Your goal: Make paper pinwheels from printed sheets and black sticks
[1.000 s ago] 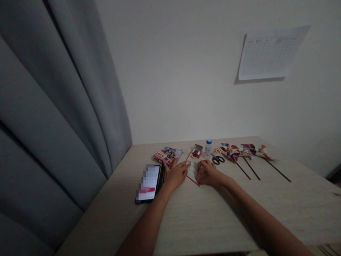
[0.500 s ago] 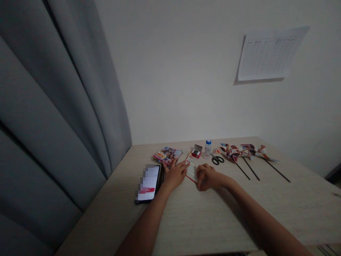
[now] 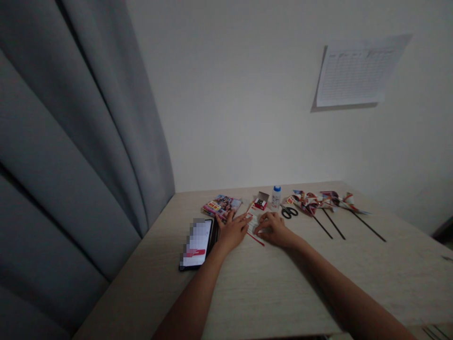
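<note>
A narrow printed sheet of paper (image 3: 252, 218) with a red edge lies on the table between my hands. My left hand (image 3: 231, 231) rests flat with spread fingers, its fingertips on the left side of the sheet. My right hand (image 3: 276, 230) is curled at the sheet's right side, thumb and fingers closed together on the paper. Behind the sheet stands a small open red box (image 3: 261, 203). A white bottle with a blue cap (image 3: 276, 198) is to the right of the box, and black-handled scissors (image 3: 289, 212) lie beside it.
A phone (image 3: 197, 245) with a lit screen lies left of my left forearm. Behind it is a stack of colourful printed sheets (image 3: 222, 207). Paper pinwheels (image 3: 311, 202) on black sticks lie to the right. A grey curtain (image 3: 106, 141) hangs along the left.
My right hand has moved up and slightly left along the sheet, off its lower corner, so the red lower edge shows more. My left hand has stayed in place.
</note>
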### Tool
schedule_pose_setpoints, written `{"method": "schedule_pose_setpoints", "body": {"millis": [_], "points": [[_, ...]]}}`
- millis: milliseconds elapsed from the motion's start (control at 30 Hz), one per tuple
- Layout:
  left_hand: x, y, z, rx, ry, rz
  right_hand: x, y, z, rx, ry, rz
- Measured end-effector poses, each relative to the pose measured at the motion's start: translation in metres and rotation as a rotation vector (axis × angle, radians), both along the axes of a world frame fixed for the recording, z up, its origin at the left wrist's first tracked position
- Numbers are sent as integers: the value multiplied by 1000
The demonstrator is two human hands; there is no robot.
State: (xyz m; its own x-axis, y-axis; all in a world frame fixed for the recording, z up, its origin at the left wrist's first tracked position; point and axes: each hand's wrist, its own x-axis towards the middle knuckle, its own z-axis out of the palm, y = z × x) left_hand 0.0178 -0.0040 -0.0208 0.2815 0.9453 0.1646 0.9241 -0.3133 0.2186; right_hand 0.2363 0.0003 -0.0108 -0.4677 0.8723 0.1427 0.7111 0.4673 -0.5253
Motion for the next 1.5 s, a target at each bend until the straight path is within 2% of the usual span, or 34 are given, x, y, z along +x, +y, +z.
{"method": "schedule_pose_setpoints", "body": {"millis": [400,533,767,867,1100,1500], "points": [[3,-4,5,-58,-4,-5,8,5,-3,-52,-25,73],[2,-5,5,-80,17,-22,12,7,-6,-20,-6,102],[2,-5,6,-81,43,-18,12,15,-19,117,28,19],[1,-4,5,-81,27,-28,12,16,-15,135,15,47],[0,-2,2,-95,2,-34,18,14,-1,57,19,122],[-2,0,3,-141,18,-44,23,13,0,-42,-60,151]]}}
